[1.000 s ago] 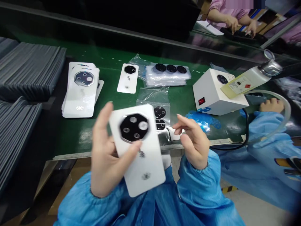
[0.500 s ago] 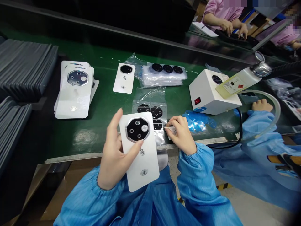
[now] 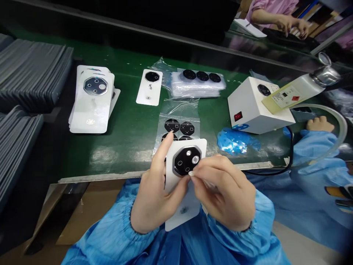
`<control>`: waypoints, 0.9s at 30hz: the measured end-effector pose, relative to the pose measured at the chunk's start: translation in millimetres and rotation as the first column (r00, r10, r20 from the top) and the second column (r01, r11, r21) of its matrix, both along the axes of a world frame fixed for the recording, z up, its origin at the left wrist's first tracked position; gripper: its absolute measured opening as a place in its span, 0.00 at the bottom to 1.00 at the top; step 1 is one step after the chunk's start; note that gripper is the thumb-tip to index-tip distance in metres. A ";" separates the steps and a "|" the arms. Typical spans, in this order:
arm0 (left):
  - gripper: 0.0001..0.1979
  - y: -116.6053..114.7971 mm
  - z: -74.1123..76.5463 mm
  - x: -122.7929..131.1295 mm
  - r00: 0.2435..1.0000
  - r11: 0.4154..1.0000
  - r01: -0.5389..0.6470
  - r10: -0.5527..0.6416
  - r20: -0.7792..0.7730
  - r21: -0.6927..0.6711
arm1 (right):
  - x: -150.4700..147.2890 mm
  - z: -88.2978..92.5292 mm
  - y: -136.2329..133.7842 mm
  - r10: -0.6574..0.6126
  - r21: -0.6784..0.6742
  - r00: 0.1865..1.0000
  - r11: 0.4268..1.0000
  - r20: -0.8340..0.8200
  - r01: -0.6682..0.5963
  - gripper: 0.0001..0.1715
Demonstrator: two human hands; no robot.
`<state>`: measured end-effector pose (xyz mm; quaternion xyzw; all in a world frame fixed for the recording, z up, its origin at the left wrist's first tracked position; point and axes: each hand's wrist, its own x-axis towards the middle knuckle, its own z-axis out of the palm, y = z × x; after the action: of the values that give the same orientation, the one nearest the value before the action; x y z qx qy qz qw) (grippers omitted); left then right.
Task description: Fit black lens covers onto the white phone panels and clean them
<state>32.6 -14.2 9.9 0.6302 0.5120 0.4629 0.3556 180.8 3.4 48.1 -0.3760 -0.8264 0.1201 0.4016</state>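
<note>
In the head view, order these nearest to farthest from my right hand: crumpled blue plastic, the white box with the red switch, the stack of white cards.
1. Crumpled blue plastic, just ahead of the right hand.
2. White box with the red switch, farther ahead, rightward.
3. Stack of white cards, far to the left.

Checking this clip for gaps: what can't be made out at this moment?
All from the head view:
- The small pale piece in the right hand: its grip hides most of it.
- The middle of the white card: the left hand and right hand cover it.
- The lower black stickers in the clear bag: the white card and left hand hide them partly.
- The print on the label on the white box: too small to read.
</note>
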 end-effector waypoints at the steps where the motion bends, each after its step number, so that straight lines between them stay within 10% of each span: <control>1: 0.43 -1.2 0.0 0.4 1.000 1.000 0.009 -0.009 0.008 0.004 | -2.8 -1.4 0.2 -0.018 0.016 1.000 1.000 0.010 0.018 0.09; 27: 0.44 -3.8 9.7 3.2 0.986 0.987 0.044 -0.018 -0.163 0.153 | -10.1 -7.4 3.1 -0.077 0.082 0.992 0.994 0.105 0.068 0.08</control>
<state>35.8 -18.0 19.6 0.6993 0.4915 0.4434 0.2699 170.7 6.5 40.7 -0.3957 -0.8367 0.0527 0.3748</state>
